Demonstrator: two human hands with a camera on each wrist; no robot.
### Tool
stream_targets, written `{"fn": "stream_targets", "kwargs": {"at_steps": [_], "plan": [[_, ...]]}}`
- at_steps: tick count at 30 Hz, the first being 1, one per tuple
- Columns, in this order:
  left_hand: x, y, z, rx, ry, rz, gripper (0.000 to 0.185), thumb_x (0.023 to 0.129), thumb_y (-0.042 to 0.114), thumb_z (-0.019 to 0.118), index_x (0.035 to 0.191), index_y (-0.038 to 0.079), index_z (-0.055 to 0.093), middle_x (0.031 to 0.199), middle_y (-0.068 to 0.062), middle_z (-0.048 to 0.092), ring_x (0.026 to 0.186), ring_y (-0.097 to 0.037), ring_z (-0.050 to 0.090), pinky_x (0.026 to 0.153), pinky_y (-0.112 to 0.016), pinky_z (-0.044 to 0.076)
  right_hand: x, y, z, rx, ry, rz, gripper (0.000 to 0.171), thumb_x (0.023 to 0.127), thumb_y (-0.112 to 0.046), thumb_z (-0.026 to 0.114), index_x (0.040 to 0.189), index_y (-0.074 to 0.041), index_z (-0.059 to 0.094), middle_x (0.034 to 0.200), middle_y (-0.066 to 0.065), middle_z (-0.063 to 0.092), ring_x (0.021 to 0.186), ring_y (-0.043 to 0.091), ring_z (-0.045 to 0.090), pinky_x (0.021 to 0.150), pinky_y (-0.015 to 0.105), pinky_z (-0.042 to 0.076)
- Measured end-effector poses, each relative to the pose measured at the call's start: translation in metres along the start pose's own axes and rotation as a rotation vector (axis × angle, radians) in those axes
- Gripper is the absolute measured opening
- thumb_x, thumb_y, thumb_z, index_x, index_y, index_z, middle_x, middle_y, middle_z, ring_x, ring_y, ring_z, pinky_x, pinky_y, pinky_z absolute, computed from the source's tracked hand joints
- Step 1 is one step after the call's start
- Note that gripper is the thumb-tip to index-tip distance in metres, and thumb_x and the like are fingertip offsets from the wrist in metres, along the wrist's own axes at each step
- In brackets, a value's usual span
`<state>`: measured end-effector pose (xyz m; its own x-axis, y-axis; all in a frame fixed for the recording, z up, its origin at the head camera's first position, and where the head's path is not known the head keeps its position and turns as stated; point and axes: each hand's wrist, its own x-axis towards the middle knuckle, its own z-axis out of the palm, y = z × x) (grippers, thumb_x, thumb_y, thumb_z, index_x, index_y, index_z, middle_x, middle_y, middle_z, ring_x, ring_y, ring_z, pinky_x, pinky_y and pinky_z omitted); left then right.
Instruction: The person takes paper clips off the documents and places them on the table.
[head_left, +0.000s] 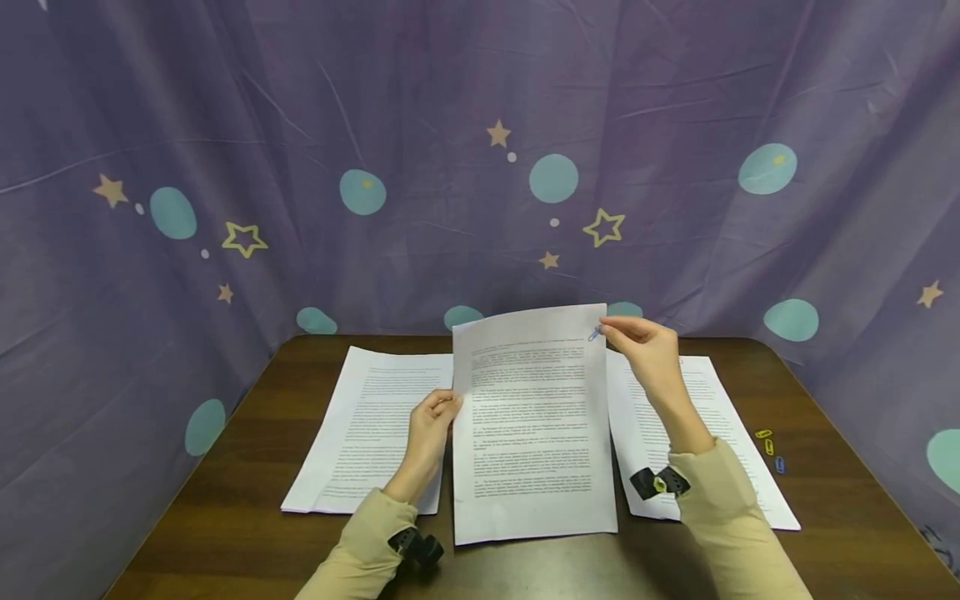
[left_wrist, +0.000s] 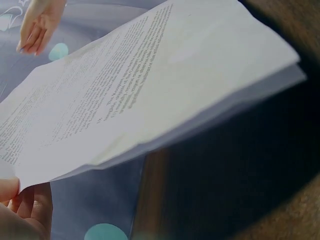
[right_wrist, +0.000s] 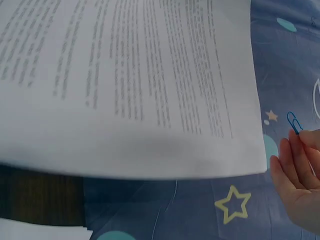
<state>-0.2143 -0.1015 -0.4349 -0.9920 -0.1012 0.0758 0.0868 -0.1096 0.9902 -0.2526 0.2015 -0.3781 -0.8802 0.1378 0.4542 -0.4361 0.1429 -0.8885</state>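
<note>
A thin stack of printed paper (head_left: 534, 433) stands raised above the table, its text facing me. My left hand (head_left: 432, 429) pinches the stack's left edge between thumb and fingers. In the left wrist view the lower edge of the paper (left_wrist: 200, 75) shows more than one sheet. My right hand (head_left: 647, 354) is at the upper right corner of the stack, a blue paper clip (right_wrist: 294, 121) pinched between its thumb and index finger. In the right wrist view the clip is apart from the paper, beside its corner.
Printed papers (head_left: 375, 433) lie on the table's left, and another printed pile (head_left: 705, 417) on the right, partly behind the raised stack. Two yellow paper clips (head_left: 768, 447) and a blue one (head_left: 780, 465) lie at the right. A patterned purple curtain (head_left: 450, 100) hangs behind the brown table (head_left: 217, 508).
</note>
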Motion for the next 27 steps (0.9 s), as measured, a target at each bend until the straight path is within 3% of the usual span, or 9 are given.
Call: {"fn": "stream_targets", "kwargs": {"at_steps": [2, 4, 5, 9, 11, 12, 18, 19, 27], "plan": [[0.0, 0.0, 0.0, 0.001, 0.006, 0.0, 0.02, 0.085, 0.002, 0.055, 0.1, -0.011, 0.054, 0.077, -0.003, 0.066, 0.055, -0.006, 0.054, 0.048, -0.018, 0.043, 0.007, 0.031, -0.014, 0.087, -0.007, -0.035, 0.024, 0.076, -0.02, 0.07, 0.097, -0.008, 0.069, 0.091, 0.005, 0.067, 0.083, 0.015, 0.06, 0.069, 0.024, 0.047], [0.0, -0.001, 0.001, 0.007, 0.013, 0.006, 0.019, 0.085, 0.002, 0.056, 0.099, -0.011, 0.054, 0.076, -0.003, 0.065, 0.055, -0.006, 0.054, 0.047, -0.018, 0.043, 0.007, 0.04, -0.022, 0.091, 0.0, -0.036, 0.024, 0.076, -0.019, 0.07, 0.097, -0.008, 0.069, 0.089, 0.004, 0.067, 0.081, 0.016, 0.06, 0.068, 0.023, 0.046], [0.0, -0.001, 0.001, 0.011, 0.016, 0.013, 0.019, 0.085, 0.002, 0.056, 0.098, -0.011, 0.054, 0.076, -0.003, 0.065, 0.055, -0.006, 0.053, 0.047, -0.018, 0.042, -0.002, 0.017, -0.022, 0.04, 0.027, -0.022, 0.025, 0.076, -0.019, 0.07, 0.098, -0.007, 0.068, 0.088, 0.004, 0.067, 0.08, 0.016, 0.06, 0.068, 0.023, 0.046], [-0.001, -0.001, 0.002, 0.024, 0.027, 0.036, 0.018, 0.084, 0.002, 0.056, 0.096, -0.011, 0.054, 0.074, -0.001, 0.065, 0.053, -0.005, 0.051, 0.046, -0.018, 0.04, -0.019, -0.018, -0.026, -0.094, 0.089, 0.009, 0.031, 0.078, -0.025, 0.068, 0.098, -0.002, 0.067, 0.087, -0.002, 0.067, 0.082, 0.011, 0.059, 0.075, 0.02, 0.043], [-0.001, -0.001, 0.002, 0.026, 0.032, 0.041, 0.017, 0.084, 0.002, 0.056, 0.095, -0.01, 0.055, 0.073, -0.001, 0.064, 0.052, -0.005, 0.05, 0.045, -0.017, 0.039, -0.025, -0.027, -0.03, -0.104, 0.114, 0.005, 0.031, 0.079, -0.026, 0.067, 0.097, -0.001, 0.067, 0.084, -0.008, 0.066, 0.081, 0.005, 0.058, 0.074, 0.018, 0.043], [-0.001, -0.001, 0.002, 0.026, 0.034, 0.042, 0.016, 0.084, 0.002, 0.056, 0.095, -0.01, 0.055, 0.072, 0.0, 0.064, 0.052, -0.005, 0.049, 0.045, -0.017, 0.038, -0.02, -0.004, -0.04, -0.053, 0.099, -0.004, 0.03, 0.079, -0.025, 0.067, 0.096, -0.002, 0.068, 0.085, -0.007, 0.066, 0.082, 0.006, 0.058, 0.074, 0.018, 0.043], [0.0, -0.002, 0.002, 0.025, 0.03, 0.03, 0.017, 0.085, 0.002, 0.055, 0.097, -0.01, 0.054, 0.075, -0.001, 0.065, 0.054, -0.005, 0.051, 0.045, -0.017, 0.039, -0.027, -0.001, -0.064, -0.079, 0.145, 0.004, 0.03, 0.08, -0.022, 0.066, 0.097, 0.002, 0.067, 0.079, -0.012, 0.066, 0.078, 0.003, 0.057, 0.069, 0.015, 0.044], [-0.001, -0.002, 0.002, 0.027, 0.027, 0.029, 0.017, 0.085, 0.002, 0.055, 0.097, -0.01, 0.054, 0.076, -0.002, 0.065, 0.054, -0.005, 0.051, 0.045, -0.017, 0.039, -0.036, -0.027, -0.061, -0.146, 0.18, 0.031, 0.031, 0.08, -0.021, 0.066, 0.097, 0.004, 0.065, 0.078, -0.014, 0.065, 0.076, 0.002, 0.057, 0.068, 0.013, 0.043], [-0.001, -0.003, 0.003, 0.005, 0.029, 0.006, 0.015, 0.085, 0.001, 0.054, 0.097, -0.009, 0.053, 0.075, -0.001, 0.065, 0.054, -0.005, 0.053, 0.044, -0.017, 0.04, -0.044, -0.013, -0.093, -0.22, 0.272, 0.143, 0.027, 0.079, -0.019, 0.066, 0.098, 0.001, 0.066, 0.075, -0.02, 0.063, 0.076, -0.001, 0.056, 0.065, 0.01, 0.041]]}}
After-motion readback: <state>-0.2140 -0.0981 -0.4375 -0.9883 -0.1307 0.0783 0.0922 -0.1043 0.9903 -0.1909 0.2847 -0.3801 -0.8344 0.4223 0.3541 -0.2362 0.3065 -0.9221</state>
